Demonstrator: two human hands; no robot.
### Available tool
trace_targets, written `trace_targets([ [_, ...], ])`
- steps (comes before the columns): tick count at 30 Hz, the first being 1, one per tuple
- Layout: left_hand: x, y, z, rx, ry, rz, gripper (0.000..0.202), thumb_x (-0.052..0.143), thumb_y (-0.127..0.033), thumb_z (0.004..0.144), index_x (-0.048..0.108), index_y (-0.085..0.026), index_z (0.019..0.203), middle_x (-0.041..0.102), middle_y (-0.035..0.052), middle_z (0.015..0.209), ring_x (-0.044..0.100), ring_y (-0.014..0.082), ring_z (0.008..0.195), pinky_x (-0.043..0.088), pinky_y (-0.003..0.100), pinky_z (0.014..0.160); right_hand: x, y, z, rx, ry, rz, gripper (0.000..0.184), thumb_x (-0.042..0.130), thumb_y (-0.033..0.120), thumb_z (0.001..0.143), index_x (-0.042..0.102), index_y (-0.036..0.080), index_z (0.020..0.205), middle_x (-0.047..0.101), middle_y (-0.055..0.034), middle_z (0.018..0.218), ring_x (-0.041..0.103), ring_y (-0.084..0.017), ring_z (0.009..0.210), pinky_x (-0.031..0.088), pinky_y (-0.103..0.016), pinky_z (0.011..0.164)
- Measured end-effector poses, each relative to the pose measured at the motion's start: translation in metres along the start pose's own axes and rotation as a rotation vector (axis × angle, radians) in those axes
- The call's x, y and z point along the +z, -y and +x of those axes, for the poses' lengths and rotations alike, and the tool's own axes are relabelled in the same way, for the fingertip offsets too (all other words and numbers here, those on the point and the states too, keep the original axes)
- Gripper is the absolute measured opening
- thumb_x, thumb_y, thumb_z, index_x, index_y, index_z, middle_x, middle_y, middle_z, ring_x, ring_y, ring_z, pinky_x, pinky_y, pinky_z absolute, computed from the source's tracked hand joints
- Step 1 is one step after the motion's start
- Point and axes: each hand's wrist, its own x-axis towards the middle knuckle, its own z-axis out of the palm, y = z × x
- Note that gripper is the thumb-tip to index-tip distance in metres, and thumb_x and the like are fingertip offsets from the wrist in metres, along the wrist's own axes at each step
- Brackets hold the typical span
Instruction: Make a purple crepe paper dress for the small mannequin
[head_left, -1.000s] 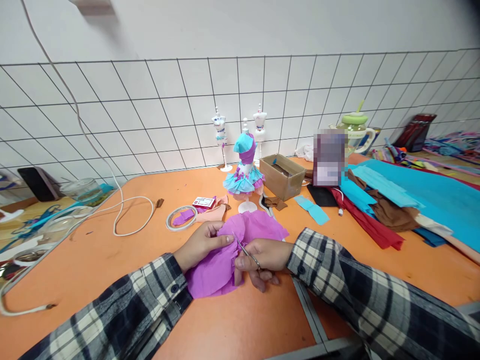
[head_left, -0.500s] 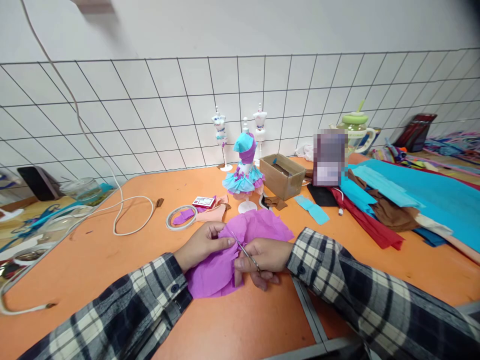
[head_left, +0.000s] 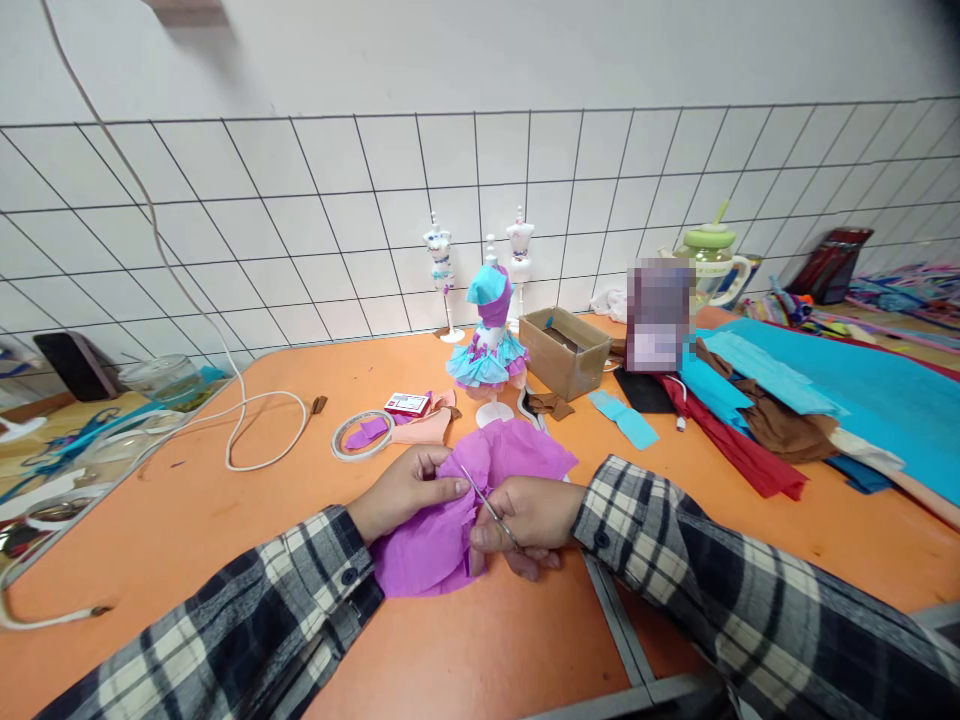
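A crumpled sheet of purple crepe paper (head_left: 427, 550) spreads across the near middle of the table. My left hand (head_left: 405, 492) pinches it between thumb and fingers at its upper left. In my right hand (head_left: 525, 520) is a pair of small metal scissors (head_left: 489, 508), whose blades lie over the paper beside my left thumb. Past the paper stands a miniature mannequin (head_left: 491, 340) dressed in a blue and purple top and ruffled skirt. To the left, a roll of tape (head_left: 337, 435) lies flat, with a small red and white box (head_left: 408, 404) on paper scraps.
Two bare miniature mannequins (head_left: 438, 262) stand by the tiled wall. A cardboard box (head_left: 566, 360) sits right of the dressed one. Folded coloured paper (head_left: 780, 420) and a green-lidded jug (head_left: 709, 262) are at the right. A white cable (head_left: 244, 430) curls at the left.
The scissors have shifted slightly, their blades looking closer together. The right edge of the purple paper has drawn in a little to the left. My left hand stays in place.
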Motion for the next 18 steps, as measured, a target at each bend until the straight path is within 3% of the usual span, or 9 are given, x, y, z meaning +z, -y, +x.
trace_targets([
  [5,-0.0003,-0.0005,0.0001,0.003,0.046,0.002,0.036,0.073,-0.046,0.077,0.063,-0.011,0.073,0.058,0.0000,0.066,0.049,0.0118,0.061,0.041,0.024,0.061,-0.0004,0.0028,-0.0013,-0.024,0.046,0.039,0.068,0.058,0.073,0.078,0.070,0.010,0.100,0.053,0.0058,0.047,0.040,-0.004,0.032,0.036,-0.014,0.030],
  [10,-0.0004,0.0000,-0.0001,-0.004,0.051,-0.005,0.037,0.074,-0.045,0.076,0.064,-0.010,0.074,0.059,0.0004,0.066,0.051,0.0119,0.060,0.042,0.024,0.061,0.0002,0.0062,-0.0020,0.007,0.003,-0.005,0.067,0.056,0.071,0.082,0.071,0.008,0.098,0.047,0.0075,0.042,0.038,-0.004,0.029,0.035,-0.014,0.030],
  [18,0.0015,-0.0024,-0.0006,-0.002,0.060,-0.004,0.035,0.073,-0.044,0.077,0.065,-0.010,0.073,0.060,0.0010,0.067,0.051,0.0120,0.061,0.042,0.024,0.062,0.0008,0.0039,-0.0004,-0.011,0.002,0.013,0.065,0.057,0.070,0.081,0.070,0.009,0.097,0.053,0.0058,0.046,0.040,-0.003,0.031,0.035,-0.013,0.031],
])
